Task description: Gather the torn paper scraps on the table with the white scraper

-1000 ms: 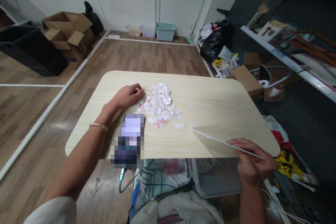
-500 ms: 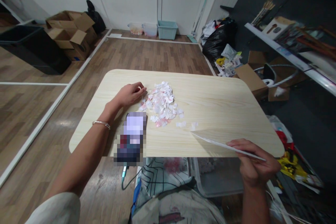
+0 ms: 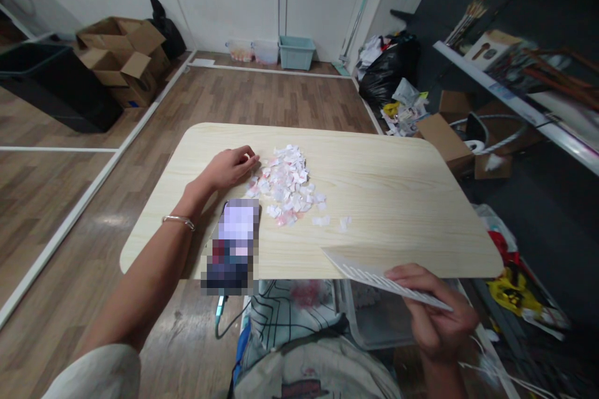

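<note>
A pile of small torn white and pinkish paper scraps (image 3: pixel 287 181) lies on the pale wooden table (image 3: pixel 393 181). Beside its left edge rests my left hand (image 3: pixel 234 165), fingers loosely bent and apart, holding nothing. My right hand (image 3: pixel 435 305) pinches a thin, flat white sheet (image 3: pixel 369 274) between thumb and fingers over the table's front edge. Slanted stripes or slots show on the sheet; its exact kind is unclear. Two loose paper scraps (image 3: pixel 333 221) lie between the pile and the sheet. A phone (image 3: pixel 236 230), blurred out, is near my left forearm.
A cable (image 3: pixel 218 318) hangs from the phone. Below the table's front edge, a clear plastic bin (image 3: pixel 374 330) and a checked cloth (image 3: pixel 285 318) are by my lap. Cardboard boxes (image 3: pixel 124 65) and a black bin (image 3: pixel 56 87) stand left; a shelf (image 3: pixel 505 96) runs along the right.
My right hand has moved left and toward me, turning the white sheet so more of its striped face shows. My left hand stays beside the pile.
</note>
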Demonstrator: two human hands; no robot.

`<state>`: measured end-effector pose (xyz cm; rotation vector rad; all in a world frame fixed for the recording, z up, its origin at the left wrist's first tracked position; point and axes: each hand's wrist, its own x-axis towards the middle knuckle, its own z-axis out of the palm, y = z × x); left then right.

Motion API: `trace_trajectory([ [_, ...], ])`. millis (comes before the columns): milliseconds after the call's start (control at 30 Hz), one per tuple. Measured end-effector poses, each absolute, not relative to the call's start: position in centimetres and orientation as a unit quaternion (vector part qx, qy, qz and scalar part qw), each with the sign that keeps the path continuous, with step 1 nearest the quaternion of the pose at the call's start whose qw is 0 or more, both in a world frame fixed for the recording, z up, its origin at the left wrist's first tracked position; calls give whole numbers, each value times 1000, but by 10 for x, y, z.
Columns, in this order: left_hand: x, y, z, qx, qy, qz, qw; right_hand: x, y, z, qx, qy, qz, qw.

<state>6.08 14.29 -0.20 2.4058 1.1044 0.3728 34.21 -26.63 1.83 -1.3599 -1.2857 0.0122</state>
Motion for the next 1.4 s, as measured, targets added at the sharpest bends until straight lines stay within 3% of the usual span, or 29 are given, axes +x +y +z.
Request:
trace_trajectory([
  [400,62,140,2,868,410,132,246,324,-268,25,-572,-574,48,584],
  [567,63,138,4,854,413,153,278,329,-270,21,-591,-551,-2,590],
  [867,58,142,-1,752,408,289,431,329,-277,14,-597,-542,-2,592],
  [1167,52,146,1,782,428,240,386,329,-278,30,-582,-555,52,592],
  [1400,55,147,2,805,429,220,347,329,-272,20,-595,-519,19,613],
])
